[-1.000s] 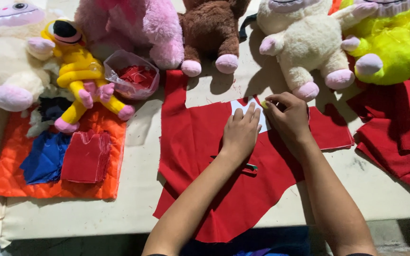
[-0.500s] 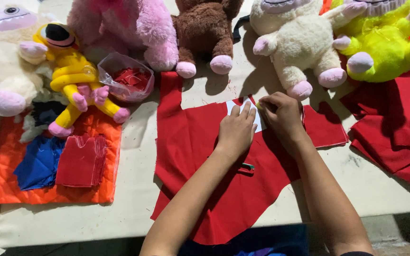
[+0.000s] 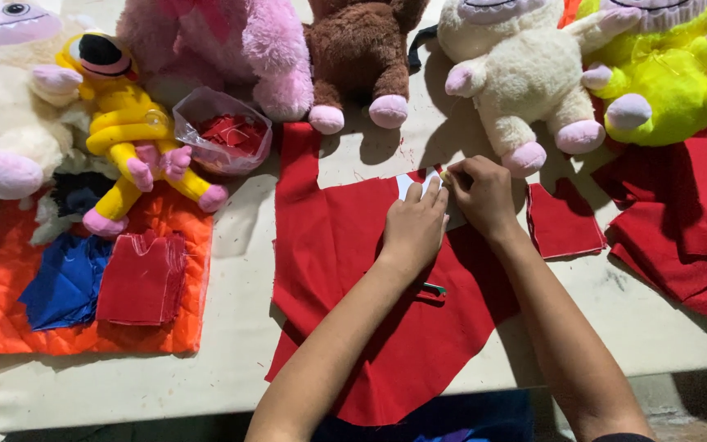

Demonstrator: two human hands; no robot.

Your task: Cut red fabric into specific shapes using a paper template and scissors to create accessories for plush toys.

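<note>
A large piece of red fabric [image 3: 353,270] lies spread on the cream table [image 3: 239,327]. On its upper edge sits a white paper template [image 3: 407,185]. My left hand [image 3: 415,227] lies flat on the template, fingers together, pressing it onto the cloth. My right hand [image 3: 483,195] is just to its right, fingers pinched on a small yellowish marking piece [image 3: 444,174] at the template's top edge. A small tool with a red and green handle [image 3: 433,290] peeks out from under my left forearm.
Plush toys line the back: white [image 3: 2,123], yellow [image 3: 128,131], pink [image 3: 222,49], brown [image 3: 358,57], cream [image 3: 517,82], neon yellow-green [image 3: 664,82]. A clear bag of red scraps [image 3: 222,139], an orange quilted mat [image 3: 10,270] with cut stacks, and red pieces [image 3: 566,221] at right.
My hands stay on the template; the right hand has crept slightly left along its top edge. The view has shifted a little.
</note>
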